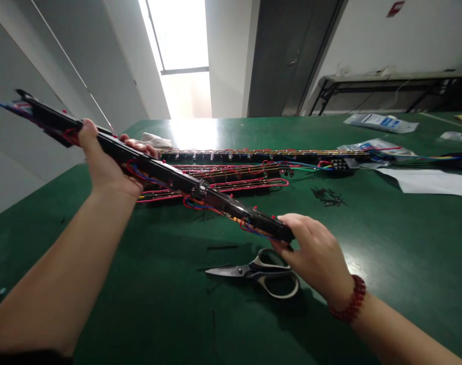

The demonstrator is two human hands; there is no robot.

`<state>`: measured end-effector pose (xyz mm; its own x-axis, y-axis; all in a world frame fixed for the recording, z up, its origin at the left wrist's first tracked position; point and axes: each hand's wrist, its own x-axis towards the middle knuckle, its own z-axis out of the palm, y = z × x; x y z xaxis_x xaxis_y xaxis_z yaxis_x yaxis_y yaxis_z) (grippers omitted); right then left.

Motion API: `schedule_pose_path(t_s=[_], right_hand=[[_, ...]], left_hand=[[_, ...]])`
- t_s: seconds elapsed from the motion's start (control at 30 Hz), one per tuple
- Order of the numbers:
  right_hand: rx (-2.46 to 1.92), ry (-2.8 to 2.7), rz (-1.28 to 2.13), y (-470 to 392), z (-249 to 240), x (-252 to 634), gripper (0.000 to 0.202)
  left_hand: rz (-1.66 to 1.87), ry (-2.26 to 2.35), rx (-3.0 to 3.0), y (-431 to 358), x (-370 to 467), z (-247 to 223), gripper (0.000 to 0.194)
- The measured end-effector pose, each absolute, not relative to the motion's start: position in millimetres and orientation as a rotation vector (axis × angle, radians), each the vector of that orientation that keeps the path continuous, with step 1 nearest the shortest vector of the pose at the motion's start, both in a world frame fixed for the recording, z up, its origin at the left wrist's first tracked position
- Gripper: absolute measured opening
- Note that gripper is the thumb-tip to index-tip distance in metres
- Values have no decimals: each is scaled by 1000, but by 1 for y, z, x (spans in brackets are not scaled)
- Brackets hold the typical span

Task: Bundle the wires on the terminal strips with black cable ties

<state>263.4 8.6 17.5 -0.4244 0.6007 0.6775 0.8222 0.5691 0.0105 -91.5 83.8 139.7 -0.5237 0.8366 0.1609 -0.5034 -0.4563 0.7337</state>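
A long black bar (170, 178) with red, blue and orange wires along its lower side slants across the view, raised above the green table. My left hand (109, 170) is wrapped round its upper left part, thumb on the near side. At the lower right end, my right hand (310, 246) grips the bar's tip between thumb and fingers. Blue and red wires trail from the far left end. Scissors (249, 271) with pale handles lie below the right end. Behind the bar, similar wired black strips (231, 175) rest on the table, partly hidden by it.
Cut black pieces (327, 196) lie in a small pile on the green table (386, 243). A white sheet (434, 181) and plastic bags (381, 122) are at the right. A cloth (154, 140) lies at the back left.
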Motion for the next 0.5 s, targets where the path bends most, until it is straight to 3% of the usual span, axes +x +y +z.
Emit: schedule_pose_path(t_s=[0.1,0.27,0.5], right_hand=[[-1155,-2199,-314,1,27,257,39],[-1098,-2452,149,-6,29,252,11],[-888,-2764,145,-27,23,228,12]], left_hand=[[2020,1077,943,93,-117,170,48],[2072,964,855,109,-153,193,51],[1622,1349,1419,132,-157,186,43]])
